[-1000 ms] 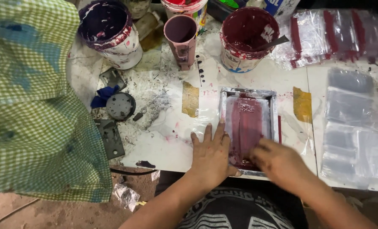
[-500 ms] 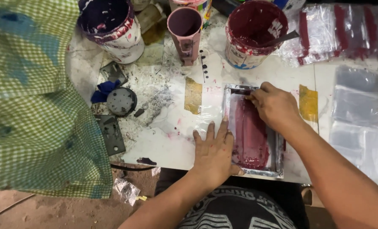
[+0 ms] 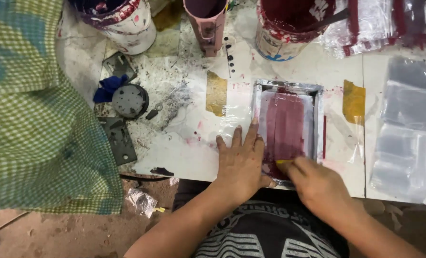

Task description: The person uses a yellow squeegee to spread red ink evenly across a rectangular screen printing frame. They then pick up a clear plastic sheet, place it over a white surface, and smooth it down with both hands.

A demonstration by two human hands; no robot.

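The small printing screen (image 3: 288, 129) is lying flat on the white table (image 3: 184, 153) in front of you, its long axis running away from you toward the paint cans, the near short end sitting at the table's front edge. You are pressing your left hand (image 3: 240, 162) flat beside the frame's left rail, fingers spread open and palm down, with the fingertips touching the frame's edge. Your right hand (image 3: 318, 184) is curling closed over a small yellow scraper (image 3: 284, 162) at the near end of the screen; only a sliver of that tool is showing under your fingers. The table is looking stained, spattered with grey and pink marks, and two strips of tan tape (image 3: 216, 93) are sitting on either side of the frame. At the far edge a white paint can (image 3: 122, 21), a pink cup (image 3: 206, 21) and a can of dark red ink (image 3: 289, 26) are standing in a row. A round grey lid (image 3: 130, 101) with a blue rag is lying to the left, and clear plastic bags (image 3: 409, 129) are piling up on the right. A green checked cloth (image 3: 31, 110) is covering the left side above a dirt floor (image 3: 55, 234). The screen itself is showing a metal frame around a pale mesh streaked lengthwise with dark red ink.
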